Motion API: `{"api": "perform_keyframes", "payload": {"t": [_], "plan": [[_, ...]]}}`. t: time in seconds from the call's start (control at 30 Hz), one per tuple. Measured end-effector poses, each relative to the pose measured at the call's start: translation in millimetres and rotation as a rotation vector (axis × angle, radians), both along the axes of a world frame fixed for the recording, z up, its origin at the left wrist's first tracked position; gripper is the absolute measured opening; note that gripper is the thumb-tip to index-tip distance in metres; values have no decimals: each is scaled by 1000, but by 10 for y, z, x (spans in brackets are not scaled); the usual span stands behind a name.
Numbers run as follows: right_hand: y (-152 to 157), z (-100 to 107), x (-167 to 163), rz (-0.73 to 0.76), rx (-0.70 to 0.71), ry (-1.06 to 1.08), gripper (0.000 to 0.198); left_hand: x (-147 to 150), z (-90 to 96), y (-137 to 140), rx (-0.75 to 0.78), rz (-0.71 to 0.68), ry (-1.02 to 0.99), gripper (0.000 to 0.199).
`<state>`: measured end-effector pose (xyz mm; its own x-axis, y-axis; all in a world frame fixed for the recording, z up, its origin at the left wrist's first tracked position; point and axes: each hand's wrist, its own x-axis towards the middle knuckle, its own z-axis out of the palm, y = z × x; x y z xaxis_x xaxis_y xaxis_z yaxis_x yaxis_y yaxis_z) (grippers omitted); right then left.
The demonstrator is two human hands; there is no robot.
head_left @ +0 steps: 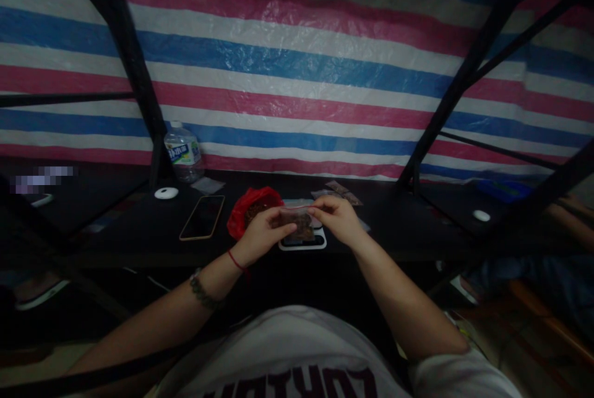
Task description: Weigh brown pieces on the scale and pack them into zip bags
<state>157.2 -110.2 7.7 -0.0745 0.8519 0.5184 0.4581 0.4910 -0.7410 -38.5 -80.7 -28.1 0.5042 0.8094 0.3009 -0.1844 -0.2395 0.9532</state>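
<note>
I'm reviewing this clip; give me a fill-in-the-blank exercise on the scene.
1. The left hand and right hand hold a clear bag over a scale with a ____ rim.
2. The open bag between the phone and the scale is ____ in colour.
3. The cord and the bracelet are both on the person's ____ arm.
4. The bottle stands ____ on the table.

Missing words: white; red; left; upright.

A bare left forearm [160, 322] and bare right forearm [401, 293] stretch from the near side, angling inward to the left hand [265, 234] and right hand [340, 220], both closed in a pinch.
</note>
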Motion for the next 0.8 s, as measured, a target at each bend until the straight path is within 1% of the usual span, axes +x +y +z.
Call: {"api": "perform_keyframes", "payload": {"t": [0.1, 0.2, 0.3, 0.4, 0.5, 0.63, 0.8], "plan": [[4, -6, -7, -7, -1, 1, 16, 14, 8, -9, -9, -10, -17, 37], [8, -15, -18, 8, -14, 17, 16, 23, 6, -15, -2, 8, -53, 39], [15, -30, -19, 23, -44, 71, 16, 13, 20, -20, 5, 87, -73, 40], [22, -42, -17, 26, -75, 109, 16, -9, 48, -18, 11, 190, -50, 34], [22, -40, -19, 33, -75, 131, 15, -26, 77, -11, 24, 264, -28, 33], [15, -35, -16, 48, -70, 157, 15, -40, 101, -6, 46, 312, -35, 35], [15, -53, -5, 18, -40, 186, 15, -52, 113, -3, 1, 337, -32, 38]]}}
